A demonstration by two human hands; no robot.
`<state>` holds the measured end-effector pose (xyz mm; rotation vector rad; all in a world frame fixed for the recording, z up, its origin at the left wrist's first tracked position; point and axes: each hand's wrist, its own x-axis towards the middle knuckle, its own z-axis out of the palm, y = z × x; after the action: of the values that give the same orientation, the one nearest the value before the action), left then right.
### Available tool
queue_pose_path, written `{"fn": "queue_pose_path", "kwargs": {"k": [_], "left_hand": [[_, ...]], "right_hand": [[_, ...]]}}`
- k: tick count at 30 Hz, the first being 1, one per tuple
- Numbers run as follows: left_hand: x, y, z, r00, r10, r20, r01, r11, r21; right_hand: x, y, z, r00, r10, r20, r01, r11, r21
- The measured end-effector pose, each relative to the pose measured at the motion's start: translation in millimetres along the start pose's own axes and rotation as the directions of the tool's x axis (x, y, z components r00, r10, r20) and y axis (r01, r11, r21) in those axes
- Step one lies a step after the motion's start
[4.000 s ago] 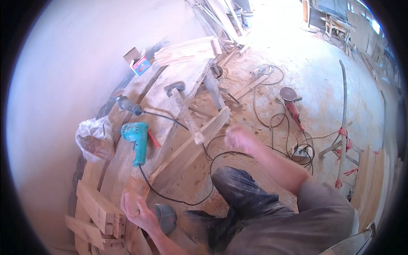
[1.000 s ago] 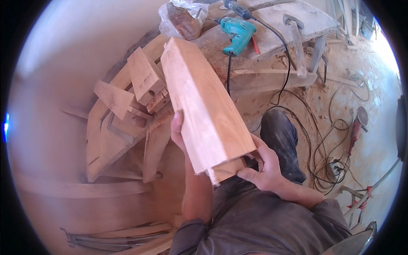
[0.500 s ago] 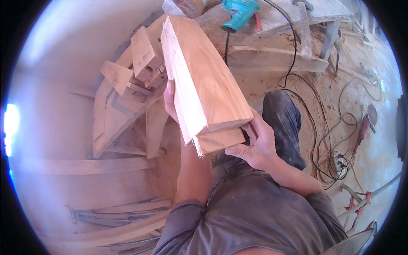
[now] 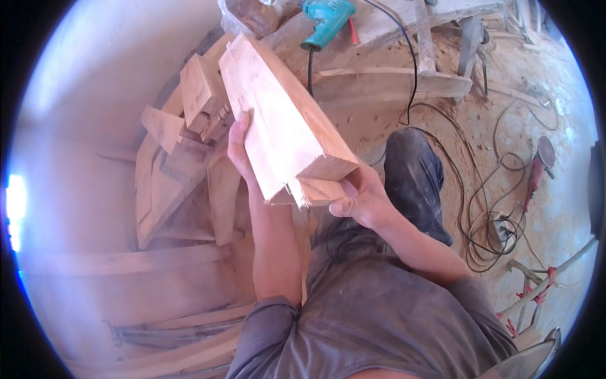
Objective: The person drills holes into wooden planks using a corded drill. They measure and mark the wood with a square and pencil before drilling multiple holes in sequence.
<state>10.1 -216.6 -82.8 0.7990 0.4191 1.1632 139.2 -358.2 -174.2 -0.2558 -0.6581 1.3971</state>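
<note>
Both hands hold up a thick, pale wooden block [image 4: 271, 120] in front of me. Its near end has a stepped tongue with a splintered edge. My left hand [image 4: 238, 148] grips the block's left side, thumb on the face and the other fingers hidden beneath. My right hand [image 4: 365, 196] is wrapped round the near end, its thumb by the tongue and its fingers mostly out of sight. Beyond the left hand, cut wooden blocks [image 4: 201, 91] rest on a curved wooden piece [image 4: 161, 205].
A teal power drill [image 4: 328, 24] lies on a dusty board at the back. An angle grinder [image 4: 536, 170] and tangled cables [image 4: 483, 240] lie on the sawdust-covered floor at right. Long boards and clamp-like bars [image 4: 170, 335] lie at lower left. A trestle [image 4: 467, 47] stands at far right.
Both hands have turned the block, so its broad left face now shows more and its grained top face less. The block has shifted slightly left. The view has moved a little as well.
</note>
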Motion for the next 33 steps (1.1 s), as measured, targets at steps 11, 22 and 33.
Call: {"fn": "queue_pose_path", "kwargs": {"k": [11,22,33], "left_hand": [[-29.1,15.8,-5.0,0.983,0.100,-0.155,-0.078,0.987,0.142],[-65.9,9.4,-35.2,0.982,0.033,-0.186,-0.029,0.999,0.024],[-43.3,16.3,9.7,0.984,0.172,-0.053,-0.138,0.909,0.393]], "right_hand": [[30.2,33.2,8.4,0.999,0.031,-0.009,-0.030,0.997,0.069],[41.7,37.5,12.5,0.997,-0.064,-0.054,0.057,0.991,-0.121],[88.3,16.8,10.7,0.998,-0.050,-0.035,0.041,0.974,-0.224]]}}
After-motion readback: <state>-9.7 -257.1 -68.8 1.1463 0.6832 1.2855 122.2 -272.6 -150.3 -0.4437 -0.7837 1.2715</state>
